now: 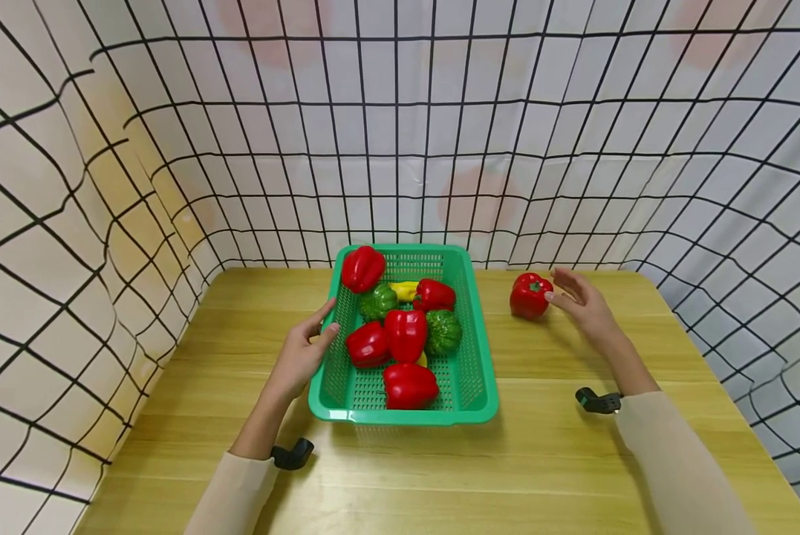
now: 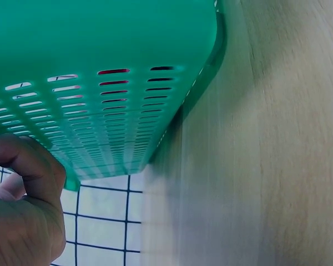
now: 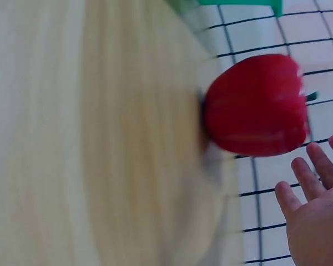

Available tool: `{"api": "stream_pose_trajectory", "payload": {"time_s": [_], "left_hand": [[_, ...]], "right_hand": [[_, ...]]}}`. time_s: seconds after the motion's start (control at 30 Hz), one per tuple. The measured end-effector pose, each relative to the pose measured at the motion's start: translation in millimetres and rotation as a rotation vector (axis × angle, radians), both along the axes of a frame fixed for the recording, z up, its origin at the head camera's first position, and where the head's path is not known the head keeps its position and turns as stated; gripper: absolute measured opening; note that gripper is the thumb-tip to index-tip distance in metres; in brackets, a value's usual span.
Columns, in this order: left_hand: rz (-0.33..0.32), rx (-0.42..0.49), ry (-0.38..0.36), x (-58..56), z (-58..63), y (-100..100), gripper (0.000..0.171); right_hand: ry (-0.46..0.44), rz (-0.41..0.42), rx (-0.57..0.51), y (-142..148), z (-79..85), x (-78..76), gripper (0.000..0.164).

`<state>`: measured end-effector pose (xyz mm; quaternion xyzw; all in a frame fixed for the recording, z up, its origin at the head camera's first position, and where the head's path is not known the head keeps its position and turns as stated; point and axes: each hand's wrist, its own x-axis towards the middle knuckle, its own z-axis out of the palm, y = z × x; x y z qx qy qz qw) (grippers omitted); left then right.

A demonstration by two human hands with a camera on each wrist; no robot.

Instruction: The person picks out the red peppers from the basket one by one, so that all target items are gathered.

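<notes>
A green plastic basket stands on the table, holding several red bell peppers, two bumpy green squash-like vegetables and partly hidden yellow pieces. At its left rim, my left hand grips the edge, thumb over the top and fingers outside. The left wrist view shows those curled fingers against the slotted wall. Right of the basket, another red bell pepper sits upright on the table, stem up. My right hand is just beside it, fingers spread; the right wrist view shows nothing held.
The wooden table runs up to a white cloth backdrop with a black grid, which also encloses both sides. A small black camera is worn on the left wrist and another on the right.
</notes>
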<state>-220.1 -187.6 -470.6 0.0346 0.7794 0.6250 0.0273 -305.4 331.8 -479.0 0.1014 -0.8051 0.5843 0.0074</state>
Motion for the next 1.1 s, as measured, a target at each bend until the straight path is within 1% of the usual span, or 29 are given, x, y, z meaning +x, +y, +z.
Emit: {"api": "stream_pose_trajectory", "payload": {"time_s": [0.07, 0.2, 0.37, 0.53, 0.7, 0.8, 0.9, 0.97, 1.03, 1.1], "left_hand": [[-0.003, 0.002, -0.003, 0.5, 0.4, -0.4, 0.054], [-0.005, 0.003, -0.006, 1.1, 0.8, -0.5, 0.055], [0.000, -0.014, -0.003, 0.6, 1.1, -0.1, 0.054], [-0.003, -0.002, -0.011, -0.1, -0.5, -0.7, 0.055], [0.000, -0.002, -0.009, 0.0, -1.4, -1.7, 0.055], [0.000, -0.003, -0.007, 0.6, -1.2, -2.1, 0.054], [-0.001, -0.005, -0.009, 1.3, -0.5, -2.1, 0.054], [-0.001, -0.005, -0.011, 1.6, 0.0, -1.9, 0.054], [0.000, -0.004, -0.012, 1.8, 0.3, -1.5, 0.054], [-0.001, -0.001, -0.016, 1.7, 0.7, -1.0, 0.055]], "right_hand": [[0.030, -0.007, 0.020, -2.5, 6.5, 2.4, 0.065], [0.077, 0.010, 0.060, -11.5, 19.9, 7.0, 0.065], [0.127, 0.032, 0.122, -32.5, 37.1, 12.4, 0.065], [0.156, 0.048, 0.159, -56.6, 50.5, 18.2, 0.065], [0.189, 0.095, 0.158, -83.2, 59.6, 22.9, 0.063], [0.210, 0.149, 0.117, -102.1, 62.0, 24.7, 0.064], [0.202, 0.209, 0.058, -122.4, 63.3, 28.0, 0.065], [0.176, 0.237, 0.041, -135.2, 63.7, 30.9, 0.066], [0.146, 0.245, 0.049, -146.8, 64.0, 33.6, 0.067], [0.119, 0.244, 0.079, -156.6, 63.6, 35.3, 0.067]]}}
